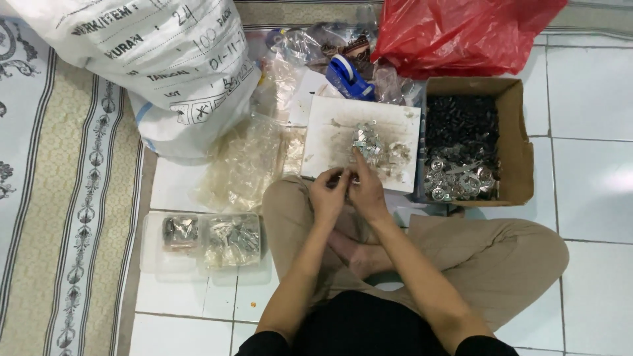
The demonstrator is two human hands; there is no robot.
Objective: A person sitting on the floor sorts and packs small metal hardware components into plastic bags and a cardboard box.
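Currently both hands meet over the lap: left hand (328,193) and right hand (364,188) pinch a tiny metal part (347,175) at the white board (330,142) edge. Probably light, stiff, slippery; fingertip grip by edges.

Setting: home floor used as a piecework packing spot. Evidence: white tiled floor (593,165); patterned woven mat (66,217) along its left edge; person seated cross-legged; large white woven sack (158,59); red plastic bag (455,33); cardboard box (517,145) of small metal and black parts; white board (330,132) with loose hardware; clear plastic tray (151,257) of filled packets; blue tape dispenser (346,76).
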